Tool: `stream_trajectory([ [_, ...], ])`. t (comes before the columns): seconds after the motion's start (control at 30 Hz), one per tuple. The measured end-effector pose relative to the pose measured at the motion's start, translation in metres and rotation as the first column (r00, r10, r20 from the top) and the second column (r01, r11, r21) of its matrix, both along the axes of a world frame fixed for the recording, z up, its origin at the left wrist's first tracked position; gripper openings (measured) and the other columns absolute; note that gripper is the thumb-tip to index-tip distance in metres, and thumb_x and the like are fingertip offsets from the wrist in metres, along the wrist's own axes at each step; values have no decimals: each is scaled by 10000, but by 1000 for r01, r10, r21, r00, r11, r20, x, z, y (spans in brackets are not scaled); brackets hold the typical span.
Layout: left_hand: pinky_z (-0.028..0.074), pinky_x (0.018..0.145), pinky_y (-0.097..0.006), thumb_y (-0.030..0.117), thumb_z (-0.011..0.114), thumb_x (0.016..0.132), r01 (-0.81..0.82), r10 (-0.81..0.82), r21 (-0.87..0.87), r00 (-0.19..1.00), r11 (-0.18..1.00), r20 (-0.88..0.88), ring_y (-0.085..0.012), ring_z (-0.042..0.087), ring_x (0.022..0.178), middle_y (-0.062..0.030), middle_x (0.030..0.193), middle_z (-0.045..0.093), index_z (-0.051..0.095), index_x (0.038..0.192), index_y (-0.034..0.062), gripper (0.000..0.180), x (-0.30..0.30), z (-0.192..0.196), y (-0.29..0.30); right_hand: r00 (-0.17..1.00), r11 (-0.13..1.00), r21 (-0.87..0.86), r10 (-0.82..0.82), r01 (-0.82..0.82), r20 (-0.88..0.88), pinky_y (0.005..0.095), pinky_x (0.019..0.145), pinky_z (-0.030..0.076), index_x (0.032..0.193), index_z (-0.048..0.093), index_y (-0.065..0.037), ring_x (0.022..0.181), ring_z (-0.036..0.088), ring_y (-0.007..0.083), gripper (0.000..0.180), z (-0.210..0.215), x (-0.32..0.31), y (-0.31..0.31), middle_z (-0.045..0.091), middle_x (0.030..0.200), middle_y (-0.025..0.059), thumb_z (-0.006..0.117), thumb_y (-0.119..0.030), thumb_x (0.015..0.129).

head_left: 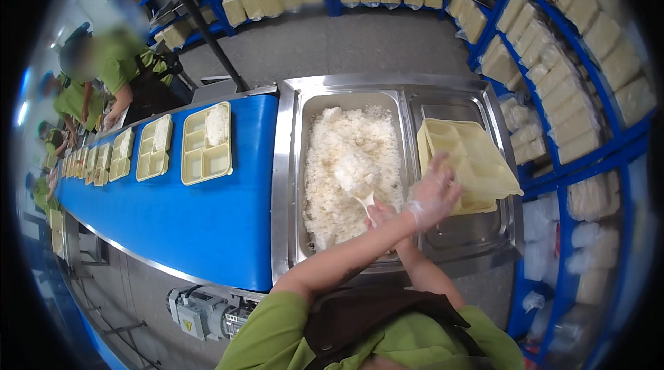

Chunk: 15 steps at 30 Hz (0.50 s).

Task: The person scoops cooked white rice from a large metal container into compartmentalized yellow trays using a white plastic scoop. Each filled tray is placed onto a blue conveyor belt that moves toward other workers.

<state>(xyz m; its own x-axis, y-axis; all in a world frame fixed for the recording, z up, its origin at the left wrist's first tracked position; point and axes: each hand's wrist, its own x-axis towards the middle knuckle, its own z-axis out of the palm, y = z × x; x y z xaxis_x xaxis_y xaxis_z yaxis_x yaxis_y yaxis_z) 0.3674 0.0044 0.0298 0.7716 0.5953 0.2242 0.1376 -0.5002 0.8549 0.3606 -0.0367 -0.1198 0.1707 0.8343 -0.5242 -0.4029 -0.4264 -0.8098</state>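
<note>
My arms cross, the left over the right. My right hand (380,215) is closed round the handle of a white rice paddle (366,201). A rounded mound of rice (356,171) sits at the paddle's head, over the cooked rice (332,218) in a deep steel pan (299,155). In a clear glove, my left hand (436,193) is at the near left side of a pale yellow compartment tray (477,155). Its fingers are smeared by motion, so their grip cannot be made out. That tray lies skewed and tilted over other trays (477,205).
Left of the pan runs a blue conveyor belt (235,225), bearing a row of compartment trays (207,162), some with rice. Co-workers (117,72) in green stand along its far side. A steel lid (456,238) lies under the tray stack. Blue shelves (515,17) hold bagged tray stacks.
</note>
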Motion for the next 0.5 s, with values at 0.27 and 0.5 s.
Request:
stream_trajectory([
  [0.27,347,974,-474,89,496,770,302,437,-944,837,132,329,-263,366,1189,-68,1299,339,372,1273,178,526,-158,44,16,991,992,92,-91,81,103,252,381,372,1045,514,-64,437,445,108,209,-17,0,11,476,593,27,468,-176,875],
  [0.5,499,823,-455,-84,393,544,162,741,-967,622,196,254,-370,515,1036,-221,1192,449,347,1275,-16,735,-320,-5,16,984,1000,-16,-10,13,179,271,354,362,1031,506,-47,398,431,118,197,42,-3,10,469,566,45,440,-142,871],
])
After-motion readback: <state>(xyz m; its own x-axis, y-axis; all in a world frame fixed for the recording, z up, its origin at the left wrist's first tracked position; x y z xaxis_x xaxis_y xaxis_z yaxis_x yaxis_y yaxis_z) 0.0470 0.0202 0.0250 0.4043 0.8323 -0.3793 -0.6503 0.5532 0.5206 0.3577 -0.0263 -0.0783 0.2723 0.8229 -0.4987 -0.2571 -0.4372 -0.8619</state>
